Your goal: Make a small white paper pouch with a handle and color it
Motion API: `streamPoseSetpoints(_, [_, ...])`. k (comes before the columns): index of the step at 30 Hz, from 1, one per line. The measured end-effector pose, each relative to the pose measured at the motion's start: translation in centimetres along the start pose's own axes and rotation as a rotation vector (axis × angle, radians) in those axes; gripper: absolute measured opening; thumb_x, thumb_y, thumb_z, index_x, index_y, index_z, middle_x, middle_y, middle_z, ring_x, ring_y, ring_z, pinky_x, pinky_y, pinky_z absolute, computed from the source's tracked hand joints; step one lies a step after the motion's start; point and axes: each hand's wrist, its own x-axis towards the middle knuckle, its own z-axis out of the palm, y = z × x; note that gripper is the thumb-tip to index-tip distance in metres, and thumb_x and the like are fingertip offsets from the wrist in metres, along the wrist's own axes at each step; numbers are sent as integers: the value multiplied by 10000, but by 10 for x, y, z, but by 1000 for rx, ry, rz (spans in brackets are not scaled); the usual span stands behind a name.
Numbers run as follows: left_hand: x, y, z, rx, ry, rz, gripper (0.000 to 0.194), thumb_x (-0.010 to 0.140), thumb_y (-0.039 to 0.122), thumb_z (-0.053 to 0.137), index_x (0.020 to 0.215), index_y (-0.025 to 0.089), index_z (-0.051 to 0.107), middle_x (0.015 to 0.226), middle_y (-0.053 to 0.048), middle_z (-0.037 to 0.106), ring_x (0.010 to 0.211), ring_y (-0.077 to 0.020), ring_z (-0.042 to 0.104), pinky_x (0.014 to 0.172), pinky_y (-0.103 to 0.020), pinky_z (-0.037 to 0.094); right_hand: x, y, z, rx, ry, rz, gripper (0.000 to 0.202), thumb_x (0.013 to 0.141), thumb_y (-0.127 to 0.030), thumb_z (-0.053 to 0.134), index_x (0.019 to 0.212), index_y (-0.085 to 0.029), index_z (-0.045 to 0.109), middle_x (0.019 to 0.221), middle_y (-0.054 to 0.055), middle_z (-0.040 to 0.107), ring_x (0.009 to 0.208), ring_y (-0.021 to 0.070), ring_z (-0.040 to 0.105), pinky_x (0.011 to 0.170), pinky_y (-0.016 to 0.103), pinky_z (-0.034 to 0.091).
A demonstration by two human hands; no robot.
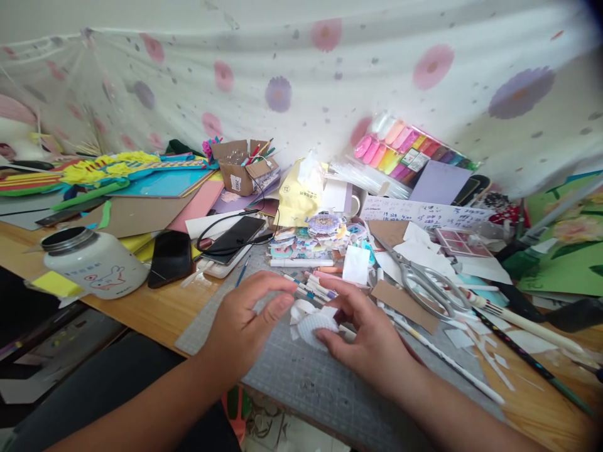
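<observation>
A small white textured, crumpled piece lies low over the grey cutting mat, between my hands. My right hand grips its right side, thumb on the front and fingers curled behind. Just left of it, my left hand is open, with thumb and forefinger apart and nothing visible between them. Several markers lie right behind the white piece. Whether the piece is paper or cloth I cannot tell.
Large scissors and a long white stick lie to the right among paper scraps. A pile of cutouts stands behind the markers. At left are a white jar and a black phone.
</observation>
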Motion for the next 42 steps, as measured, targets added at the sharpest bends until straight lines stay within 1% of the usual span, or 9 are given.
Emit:
streamPoseSetpoints(2, [0,2,3,-5,-93,26,186,815,299,568,961,204,633,994,-36,673,962,-215,592,843,-298,422,-2,0,0,-56,-12,-42,574,716,-133,589,1260,-251,450,806,1,617,743,160,564,732,322,475])
streamPoseSetpoints(5, [0,3,7,16,-202,-4,132,796,244,570,910,206,624,942,-20,669,911,-206,601,803,-307,434,-4,-2,-2,-160,-16,-75,554,719,-130,588,1250,-228,462,797,4,620,704,149,565,702,308,485])
streamPoseSetpoints(10, [2,3,11,55,-194,-42,63,764,170,556,801,196,599,800,10,634,783,-170,586,691,-273,420,-3,-5,-3,-236,-20,-127,523,721,-118,586,1228,-196,483,805,16,641,696,147,589,678,291,498])
streamPoseSetpoints(19, [3,2,13,-60,-232,-51,86,735,125,528,682,180,569,670,32,562,665,-132,525,608,-238,380,-5,-5,0,-281,-35,-196,551,716,-90,605,1245,-170,476,903,49,670,777,157,625,747,294,503])
streamPoseSetpoints(24, [1,-3,16,-146,-162,-115,63,756,140,521,720,190,538,670,39,548,660,-126,524,622,-240,392,-6,-7,0,-289,-55,-204,534,721,-88,591,1237,-172,485,857,27,661,761,147,614,747,279,501])
streamPoseSetpoints(30, [3,-8,16,-245,-48,-199,85,773,164,545,829,214,505,692,38,628,656,-131,577,615,-243,412,-7,-7,0,-272,-69,-181,539,712,-87,584,1233,-175,479,844,20,641,732,139,593,723,274,489])
streamPoseSetpoints(37, [4,-13,6,-188,100,-179,49,827,271,540,822,223,553,571,71,554,537,-114,507,547,-229,385,-4,0,1,-61,-57,-12,535,707,-144,591,1224,-218,471,746,-27,516,679,133,516,690,290,448])
streamPoseSetpoints(39, [3,-14,5,-130,103,-149,89,825,296,552,785,220,576,575,67,543,532,-114,495,546,-233,383,-3,1,1,20,-53,21,547,698,-147,593,1224,-226,463,716,-42,480,661,129,490,672,283,430])
streamPoseSetpoints(42, [2,-13,5,-108,26,-88,117,828,278,547,758,211,614,665,39,599,669,-136,550,635,-238,405,-1,1,1,100,-53,47,548,687,-148,598,1212,-232,465,691,-52,463,644,125,465,654,276,404])
